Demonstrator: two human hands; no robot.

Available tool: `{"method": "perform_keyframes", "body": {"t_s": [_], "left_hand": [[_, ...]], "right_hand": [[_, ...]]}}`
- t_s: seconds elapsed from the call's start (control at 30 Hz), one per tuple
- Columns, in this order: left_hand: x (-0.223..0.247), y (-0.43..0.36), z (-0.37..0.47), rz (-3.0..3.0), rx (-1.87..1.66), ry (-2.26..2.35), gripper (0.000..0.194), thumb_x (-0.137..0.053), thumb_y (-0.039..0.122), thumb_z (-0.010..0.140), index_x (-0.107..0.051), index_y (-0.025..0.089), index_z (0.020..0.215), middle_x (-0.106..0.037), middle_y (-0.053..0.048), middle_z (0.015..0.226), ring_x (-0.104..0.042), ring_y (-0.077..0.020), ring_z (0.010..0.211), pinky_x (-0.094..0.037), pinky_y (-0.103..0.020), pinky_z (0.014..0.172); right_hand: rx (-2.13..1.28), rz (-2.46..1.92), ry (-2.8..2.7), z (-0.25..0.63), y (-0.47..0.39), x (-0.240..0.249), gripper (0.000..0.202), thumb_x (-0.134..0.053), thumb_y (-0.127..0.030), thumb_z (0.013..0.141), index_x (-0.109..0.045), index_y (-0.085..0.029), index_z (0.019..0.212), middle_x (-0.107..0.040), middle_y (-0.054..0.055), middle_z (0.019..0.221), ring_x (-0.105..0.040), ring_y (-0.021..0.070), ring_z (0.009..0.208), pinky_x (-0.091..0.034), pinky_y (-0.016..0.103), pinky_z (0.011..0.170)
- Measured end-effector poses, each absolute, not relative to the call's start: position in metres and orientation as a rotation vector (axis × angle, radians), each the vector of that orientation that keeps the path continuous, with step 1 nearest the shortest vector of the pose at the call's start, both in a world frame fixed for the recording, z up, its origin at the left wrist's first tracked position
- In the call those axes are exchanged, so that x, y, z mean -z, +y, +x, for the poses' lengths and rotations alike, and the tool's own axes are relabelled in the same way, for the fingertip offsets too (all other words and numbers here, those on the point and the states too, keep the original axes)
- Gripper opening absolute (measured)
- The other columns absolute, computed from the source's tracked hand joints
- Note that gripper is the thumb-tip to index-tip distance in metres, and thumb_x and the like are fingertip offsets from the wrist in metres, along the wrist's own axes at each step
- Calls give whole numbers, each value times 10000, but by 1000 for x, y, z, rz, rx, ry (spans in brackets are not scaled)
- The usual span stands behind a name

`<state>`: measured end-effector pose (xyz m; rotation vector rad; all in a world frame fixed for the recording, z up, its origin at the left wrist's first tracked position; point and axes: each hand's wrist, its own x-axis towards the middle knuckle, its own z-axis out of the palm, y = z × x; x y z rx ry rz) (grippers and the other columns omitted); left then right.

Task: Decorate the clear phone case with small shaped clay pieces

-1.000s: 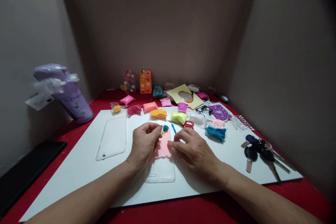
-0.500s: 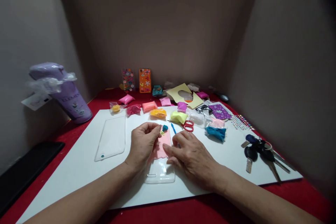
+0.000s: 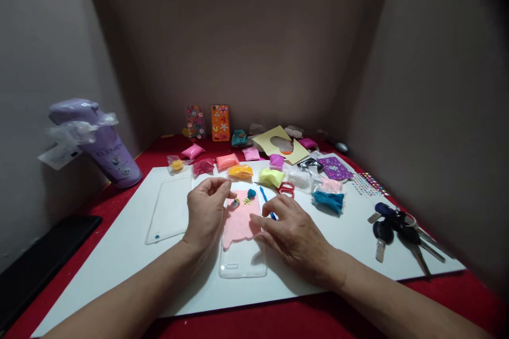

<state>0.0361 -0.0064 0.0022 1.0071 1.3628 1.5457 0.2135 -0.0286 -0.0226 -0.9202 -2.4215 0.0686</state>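
A clear phone case (image 3: 244, 262) lies on the white board, its upper part covered by a ragged-edged sheet of pink clay (image 3: 239, 225). On the pink sit a teal clay piece (image 3: 251, 194) and thin yellow strips (image 3: 248, 201). My left hand (image 3: 207, 209) is at the upper left edge, thumb and index pinched together; what lies between them is too small to name. Just below those fingertips is a small dark and yellow bit (image 3: 235, 202). My right hand (image 3: 292, 235) rests along the right edge, fingers apart, index tip by the pink clay. Beside it lies a blue tool (image 3: 263, 194), partly hidden.
Another clear case (image 3: 169, 212) lies left. Behind are several clay packets (image 3: 240, 171), red-handled scissors (image 3: 286, 188) and yellow paper (image 3: 274, 140). Keys (image 3: 397, 228) and gem stickers (image 3: 369, 184) are right. A purple tumbler (image 3: 113, 156) and a black phone-like slab (image 3: 47, 265) stand left.
My left hand has drawn back to the left, uncovering more of the pink clay and the small dark and yellow bit. My right hand has barely moved. The view has shifted slightly.
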Motion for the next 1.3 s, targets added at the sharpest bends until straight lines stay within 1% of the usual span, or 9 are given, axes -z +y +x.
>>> {"method": "perform_keyframes", "body": {"t_s": [0.07,0.2,0.4,0.53,0.7,0.87,1.0,1.17,1.3], "left_hand": [[-1,-7,37,1025,-1545,1365,153,-680,273,710,-615,140,749,-610,12,554,-525,-82,458,-468,-198,447],[0,-7,36,1073,-1506,1414,135,-669,256,719,-616,131,722,-609,-3,515,-560,-98,473,-410,-166,414],[1,-6,36,1020,-1485,1396,165,-684,286,700,-613,140,731,-617,-7,530,-600,-136,484,-441,-209,428],[1,-7,36,1063,-1492,1413,158,-688,277,692,-619,138,719,-605,-2,526,-598,-127,498,-420,-187,412],[0,-6,36,1043,-1490,1410,160,-690,272,679,-616,134,716,-598,3,543,-605,-133,513,-438,-195,416],[-1,-6,37,1032,-1491,1452,165,-693,270,672,-621,131,721,-609,-10,563,-618,-140,539,-389,-168,380],[-1,-6,36,1052,-1493,1426,180,-702,288,664,-627,134,718,-608,-6,539,-599,-130,519,-376,-160,367],[1,-8,36,1086,-1466,1366,180,-697,309,682,-640,146,730,-589,15,519,-541,-102,434,-395,-180,371],[1,-10,38,1118,-1445,1339,154,-696,289,698,-653,144,727,-597,13,551,-524,-75,436,-375,-166,390]], "right_hand": [[-65,-916,-2419,214,-28,23,236,-446,-303,925,-627,-205,1041,-533,82,953,-432,214,875,-386,382,787],[-57,-905,-2417,214,-27,23,245,-436,-318,929,-625,-206,1037,-537,84,955,-437,216,877,-390,387,789],[-72,-897,-2425,214,-28,22,290,-386,-335,949,-625,-197,1038,-543,93,962,-440,218,883,-390,397,793],[-63,-885,-2419,214,-28,22,289,-388,-338,949,-624,-197,1038,-548,94,964,-442,217,882,-396,400,789],[-67,-891,-2422,214,-29,21,289,-386,-337,949,-627,-201,1032,-545,93,967,-448,217,885,-397,396,792],[-61,-891,-2424,214,-28,20,280,-387,-333,948,-624,-205,1024,-547,89,961,-454,214,876,-399,389,782],[-38,-886,-2416,214,-29,21,259,-408,-323,942,-628,-204,1010,-549,89,958,-456,212,877,-399,384,781],[-76,-916,-2461,213,-29,21,221,-469,-335,919,-642,-204,881,-538,78,945,-450,211,876,-392,382,785],[-77,-916,-2467,215,-27,22,232,-452,-345,929,-640,-210,938,-541,79,979,-444,214,901,-384,387,797]]}}
